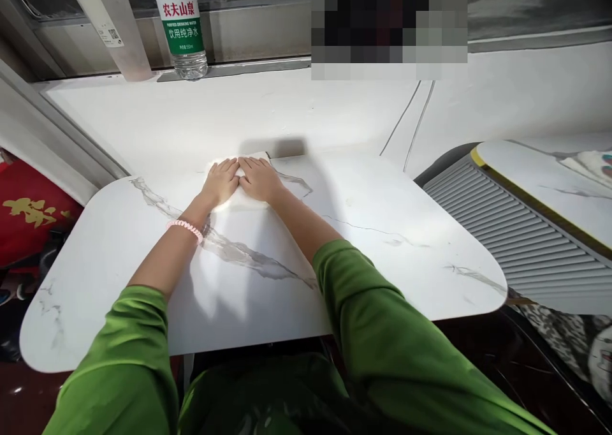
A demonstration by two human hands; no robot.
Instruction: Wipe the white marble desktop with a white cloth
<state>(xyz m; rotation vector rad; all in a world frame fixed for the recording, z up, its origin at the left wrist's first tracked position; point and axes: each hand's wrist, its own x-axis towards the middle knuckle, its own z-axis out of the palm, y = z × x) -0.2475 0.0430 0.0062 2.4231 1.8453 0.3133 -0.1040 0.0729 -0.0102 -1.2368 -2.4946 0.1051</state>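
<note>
Both hands lie side by side near the far edge of a white marble-patterned table (396, 263), on top of a white folded cloth (248, 200). My left hand (222, 181) presses on the cloth's left part, fingers stretched forward. Beside it, my right hand (259, 178) rests flat on the right part, and the two hands touch at the fingertips and thumbs. Most of the cloth is hidden beneath them. A pink coiled band (185, 229) circles my left wrist.
On the window ledge stand a water bottle (184, 36) with a green label and a tall frosted container (122, 33). Two thin cables (417, 125) run down the white wall. A ribbed grey cabinet (511, 224) is at the right, a red bag (33, 212) at the left.
</note>
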